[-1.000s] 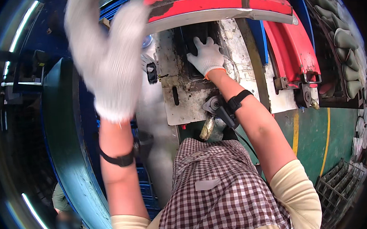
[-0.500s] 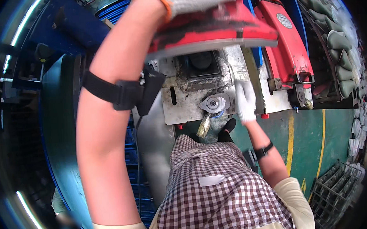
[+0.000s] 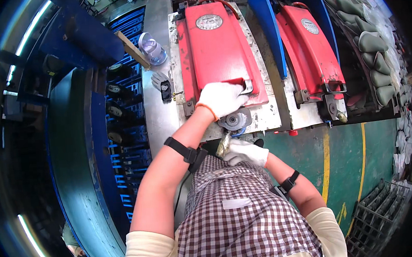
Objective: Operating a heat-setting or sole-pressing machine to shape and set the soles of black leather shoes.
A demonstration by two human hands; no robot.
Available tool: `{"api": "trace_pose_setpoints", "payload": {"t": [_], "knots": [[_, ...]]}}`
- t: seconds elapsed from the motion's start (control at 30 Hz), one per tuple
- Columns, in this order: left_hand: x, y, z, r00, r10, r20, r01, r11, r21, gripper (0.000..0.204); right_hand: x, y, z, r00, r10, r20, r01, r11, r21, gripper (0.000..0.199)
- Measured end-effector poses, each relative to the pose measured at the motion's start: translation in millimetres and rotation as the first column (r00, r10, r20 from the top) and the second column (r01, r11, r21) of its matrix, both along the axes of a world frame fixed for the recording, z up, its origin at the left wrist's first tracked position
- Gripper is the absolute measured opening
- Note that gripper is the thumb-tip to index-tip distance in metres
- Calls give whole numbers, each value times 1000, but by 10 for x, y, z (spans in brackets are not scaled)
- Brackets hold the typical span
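Note:
A red machine lid lies lowered over its pale metal base. My left hand, in a white glove with an orange cuff, is closed round the metal handle at the lid's front edge. Just below sits a grey round clamp with a lever. The lever's handle is wrapped in shiny yellowish tape and points toward my apron. My right hand, also in a white glove, is at this handle from its right side, fingers curled against it; some fingertips are hidden.
A second red lid with a blue guard stands to the right. Left of the base are a grey glove, a clear plastic bottle and a conveyor. Grey-green moulded pieces fill a rack at far right; a wire crate sits below.
The red lid has come down from its raised position over the base, my left hand moving down with it. My right hand has moved from beside the base to the taped lever handle.

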State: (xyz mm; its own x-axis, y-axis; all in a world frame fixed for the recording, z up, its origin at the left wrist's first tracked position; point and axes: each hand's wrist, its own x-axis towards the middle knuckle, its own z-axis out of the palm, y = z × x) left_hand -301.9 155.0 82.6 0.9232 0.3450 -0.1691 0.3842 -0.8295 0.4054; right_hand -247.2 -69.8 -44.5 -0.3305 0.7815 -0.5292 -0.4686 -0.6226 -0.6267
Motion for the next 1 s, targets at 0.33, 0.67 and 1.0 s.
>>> {"api": "trace_pose_setpoints", "payload": {"t": [0.33, 0.67, 1.0], "knots": [[-24, -107, -221, 998, 49, -29, -45, 992, 119, 43, -241, 271, -88, 729, -273, -628, 214, 962, -170, 46], [-41, -159, -223, 996, 93, 10, -93, 986, 140, 43, 1257, -552, 150, 894, -424, 143, 430, 903, -10, 40], [174, -448, -402, 480, 593, 647, -388, 805, -449, 11, 3021, -1395, 469, -486, -537, 690, 367, 590, 719, 32]]}}
